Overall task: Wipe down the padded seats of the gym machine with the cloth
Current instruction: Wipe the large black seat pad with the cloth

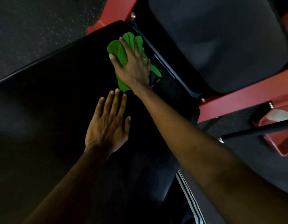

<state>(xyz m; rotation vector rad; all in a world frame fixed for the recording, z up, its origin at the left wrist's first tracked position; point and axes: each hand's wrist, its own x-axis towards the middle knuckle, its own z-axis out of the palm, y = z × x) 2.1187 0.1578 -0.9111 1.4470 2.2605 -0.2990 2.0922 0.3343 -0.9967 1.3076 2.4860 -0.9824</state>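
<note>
Your right hand [132,67] at 12 o'clock, fingers spread, presses the green cloth [117,49] | left hand [107,126] flat, fingers together, on the long pad [51,97] | cloth at that pad's far end, beside the red frame [237,97] | progress: likely mid-wipe; second pad [221,38] at 2 o'clock probably left.
</note>
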